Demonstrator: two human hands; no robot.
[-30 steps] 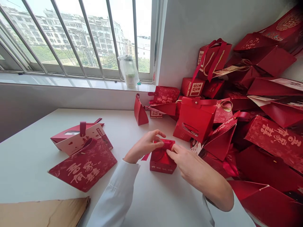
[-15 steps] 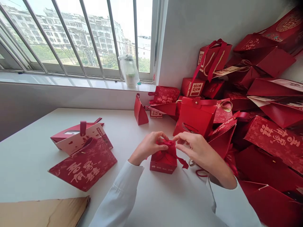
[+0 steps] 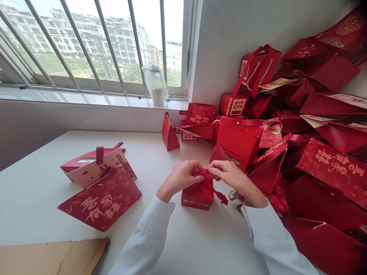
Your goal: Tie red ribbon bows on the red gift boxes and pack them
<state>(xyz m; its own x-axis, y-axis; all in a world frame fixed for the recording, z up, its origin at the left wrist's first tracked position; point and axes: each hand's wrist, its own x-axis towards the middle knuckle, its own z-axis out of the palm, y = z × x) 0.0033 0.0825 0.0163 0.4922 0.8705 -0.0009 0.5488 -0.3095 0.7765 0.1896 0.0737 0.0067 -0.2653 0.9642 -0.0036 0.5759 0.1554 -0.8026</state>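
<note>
A small red gift box stands on the white table, with a red ribbon gathered at its top. My left hand pinches the ribbon from the left side of the box. My right hand grips it from the right, fingertips close to my left hand. One ribbon tail trails down past the box's right corner. The hands and ribbon hide most of the box's top.
A heap of red gift bags and boxes fills the right side against the wall. Flat red printed cards lie at left, a brown cardboard sheet at the near edge, and a standing red box just beyond my right hand.
My right hand has moved from the box's near right corner up to the ribbon at its top, closing in on my left hand. A ribbon tail now trails off the box's right side.
</note>
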